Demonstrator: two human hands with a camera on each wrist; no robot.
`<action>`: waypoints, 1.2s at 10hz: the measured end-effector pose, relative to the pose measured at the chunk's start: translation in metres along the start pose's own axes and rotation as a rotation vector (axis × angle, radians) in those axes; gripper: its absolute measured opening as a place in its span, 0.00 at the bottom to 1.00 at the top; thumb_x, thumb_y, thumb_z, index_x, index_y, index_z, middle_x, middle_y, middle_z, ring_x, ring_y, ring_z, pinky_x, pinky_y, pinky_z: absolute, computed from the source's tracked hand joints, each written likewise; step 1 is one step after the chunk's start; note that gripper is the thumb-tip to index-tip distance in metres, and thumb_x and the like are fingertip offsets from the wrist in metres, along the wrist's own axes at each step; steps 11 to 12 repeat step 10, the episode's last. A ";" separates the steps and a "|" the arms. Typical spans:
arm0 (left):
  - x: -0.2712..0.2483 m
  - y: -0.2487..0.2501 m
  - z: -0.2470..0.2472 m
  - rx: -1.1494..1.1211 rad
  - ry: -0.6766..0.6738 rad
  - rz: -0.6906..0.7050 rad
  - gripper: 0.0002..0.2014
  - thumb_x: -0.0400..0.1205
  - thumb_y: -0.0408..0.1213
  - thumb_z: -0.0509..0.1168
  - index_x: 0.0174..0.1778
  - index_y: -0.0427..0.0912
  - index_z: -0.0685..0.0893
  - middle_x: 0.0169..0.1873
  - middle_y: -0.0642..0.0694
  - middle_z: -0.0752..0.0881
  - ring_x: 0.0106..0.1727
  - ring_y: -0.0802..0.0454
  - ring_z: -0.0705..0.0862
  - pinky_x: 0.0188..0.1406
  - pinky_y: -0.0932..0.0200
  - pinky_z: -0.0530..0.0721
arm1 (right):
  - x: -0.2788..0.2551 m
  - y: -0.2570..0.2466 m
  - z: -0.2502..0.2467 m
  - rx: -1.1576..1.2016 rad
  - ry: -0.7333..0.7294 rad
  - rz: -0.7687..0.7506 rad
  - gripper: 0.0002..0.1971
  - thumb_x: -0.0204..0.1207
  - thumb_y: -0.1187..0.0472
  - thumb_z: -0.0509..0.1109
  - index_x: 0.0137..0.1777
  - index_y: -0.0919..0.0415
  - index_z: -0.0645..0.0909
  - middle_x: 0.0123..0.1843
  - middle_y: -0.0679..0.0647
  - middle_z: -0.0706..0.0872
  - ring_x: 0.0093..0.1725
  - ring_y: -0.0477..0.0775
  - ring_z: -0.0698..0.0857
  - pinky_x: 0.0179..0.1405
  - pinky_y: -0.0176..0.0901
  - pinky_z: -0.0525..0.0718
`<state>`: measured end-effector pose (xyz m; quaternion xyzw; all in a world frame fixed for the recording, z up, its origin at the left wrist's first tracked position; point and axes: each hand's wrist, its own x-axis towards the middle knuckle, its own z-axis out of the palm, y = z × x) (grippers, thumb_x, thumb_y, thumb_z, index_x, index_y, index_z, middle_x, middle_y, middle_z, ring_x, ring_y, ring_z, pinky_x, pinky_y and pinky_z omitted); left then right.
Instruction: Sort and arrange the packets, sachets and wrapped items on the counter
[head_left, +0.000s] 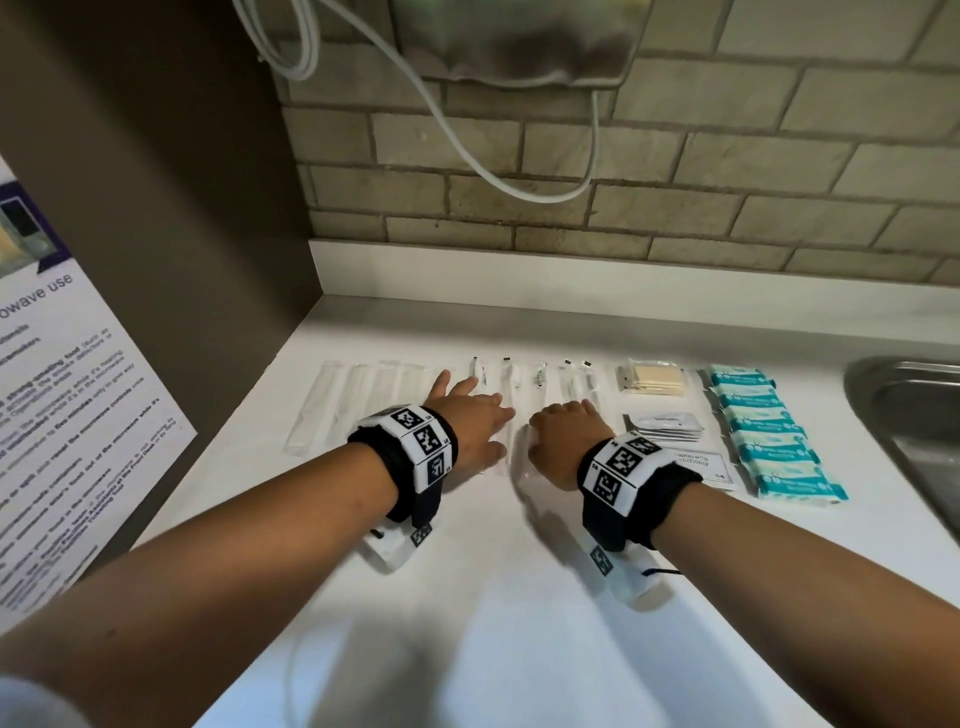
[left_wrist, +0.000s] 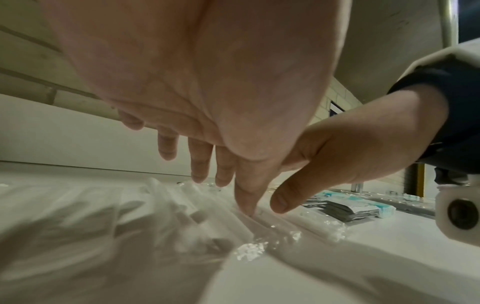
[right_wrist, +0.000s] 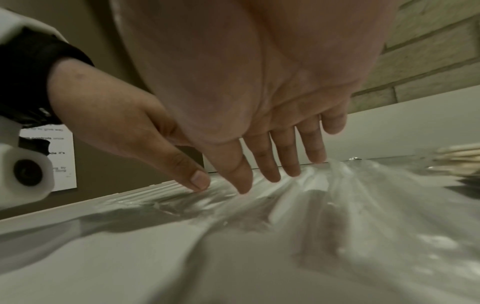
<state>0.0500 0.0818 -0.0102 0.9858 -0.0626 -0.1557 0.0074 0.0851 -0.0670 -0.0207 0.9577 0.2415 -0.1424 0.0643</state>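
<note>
A row of long clear wrapped items (head_left: 395, 395) lies side by side across the white counter (head_left: 498, 571). My left hand (head_left: 478, 415) lies flat on the row's middle, fingers straight and spread. In the left wrist view its fingers (left_wrist: 223, 174) point down at the clear wrappers (left_wrist: 259, 222), one tip touching. Just to the right, my right hand (head_left: 561, 421) rests palm down on the neighbouring wrappers, and its straight fingertips (right_wrist: 270, 174) touch the crinkled plastic (right_wrist: 337, 195). Neither hand grips anything. The two thumbs nearly meet.
Right of the row lie a cotton bud packet (head_left: 652, 382), grey sachets (head_left: 665, 421), a white printed sachet (head_left: 711, 462) and a column of teal packets (head_left: 769, 431). A steel sink (head_left: 914, 415) is at far right. A cabinet side with a poster (head_left: 78, 415) bounds the left.
</note>
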 end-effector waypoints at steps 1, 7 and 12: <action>0.007 0.012 0.001 0.019 -0.016 0.028 0.30 0.84 0.55 0.54 0.83 0.56 0.58 0.85 0.52 0.56 0.86 0.44 0.44 0.80 0.37 0.31 | -0.004 0.007 0.003 -0.049 -0.041 -0.001 0.25 0.81 0.56 0.58 0.78 0.58 0.69 0.77 0.56 0.73 0.80 0.61 0.65 0.84 0.58 0.51; 0.015 0.009 0.011 0.094 -0.042 0.043 0.33 0.84 0.58 0.53 0.84 0.50 0.57 0.84 0.50 0.57 0.86 0.44 0.46 0.80 0.36 0.35 | -0.008 0.002 -0.001 0.023 -0.063 -0.050 0.24 0.82 0.54 0.58 0.77 0.58 0.71 0.76 0.56 0.75 0.80 0.60 0.65 0.85 0.57 0.49; 0.011 0.009 -0.002 -0.039 0.052 0.061 0.32 0.84 0.54 0.57 0.84 0.50 0.57 0.85 0.50 0.56 0.86 0.46 0.48 0.83 0.45 0.42 | -0.011 0.008 -0.009 0.130 0.017 -0.079 0.29 0.83 0.54 0.59 0.83 0.56 0.60 0.82 0.55 0.67 0.82 0.60 0.62 0.84 0.55 0.55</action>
